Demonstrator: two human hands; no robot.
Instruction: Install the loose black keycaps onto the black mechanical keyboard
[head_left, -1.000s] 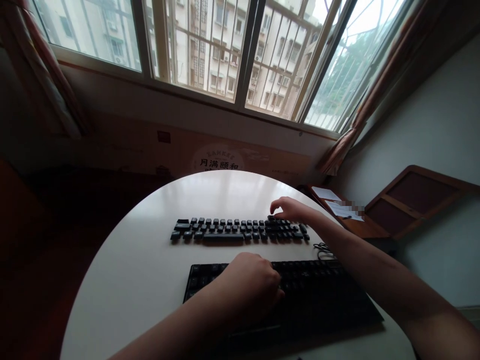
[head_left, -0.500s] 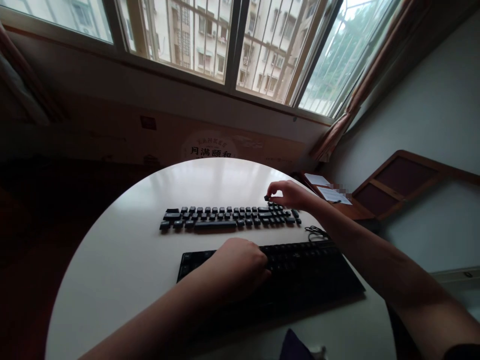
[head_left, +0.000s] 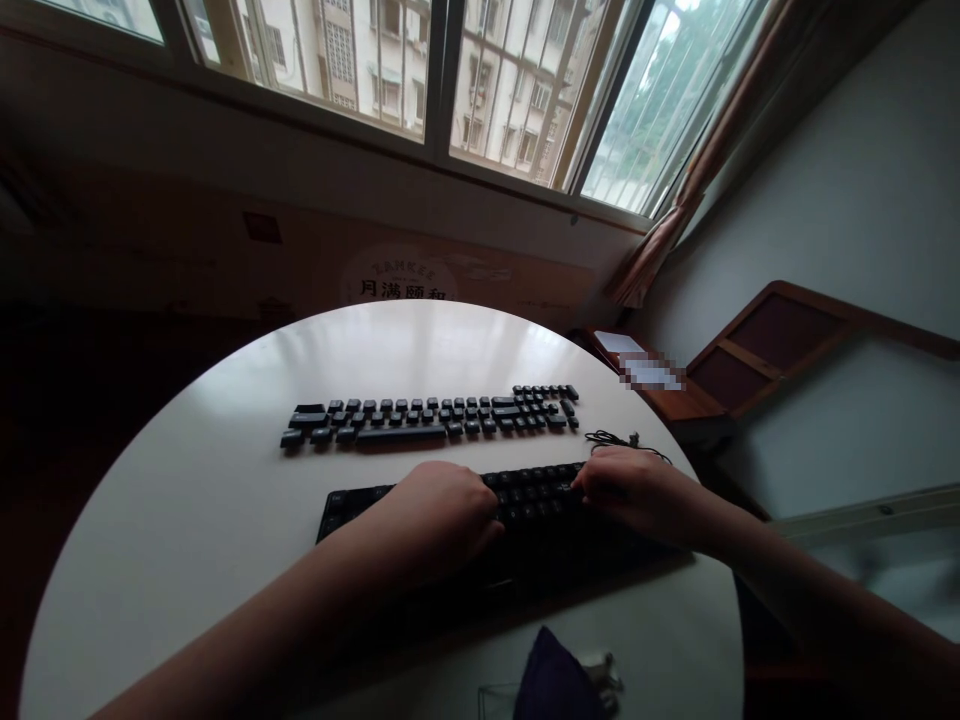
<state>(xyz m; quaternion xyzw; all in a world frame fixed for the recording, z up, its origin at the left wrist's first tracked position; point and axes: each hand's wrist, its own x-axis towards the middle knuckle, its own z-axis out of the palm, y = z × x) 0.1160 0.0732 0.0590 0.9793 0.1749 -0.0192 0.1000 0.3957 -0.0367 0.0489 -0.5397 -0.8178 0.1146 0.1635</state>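
A black keyboard (head_left: 517, 590) lies on the white round table (head_left: 187, 480), its lower part dark and seemingly bare of keycaps. My left hand (head_left: 442, 515) rests over its middle with the fingers curled down; whatever they grip is hidden beneath the hand. At the keyboard's upper right, my right hand (head_left: 630, 490) is closed, its fingertips against the keys; I cannot make out anything between them. Beyond the keyboard, loose black keycaps stand in rows, with a long spacebar keycap (head_left: 401, 436) in the nearest row and small keycaps (head_left: 544, 391) at the far right.
A coiled black cable (head_left: 611, 438) lies behind my right hand. Near the table's front edge are a dark purple pointed object (head_left: 555, 680) and a small metallic item (head_left: 604, 675). Papers (head_left: 649, 373) lie on a wooden surface past the table, below the window.
My right hand has come back from the far keycap rows, where it held a small keycap, to the keyboard's upper right. My left hand stays over the keyboard. The view has shifted slightly.
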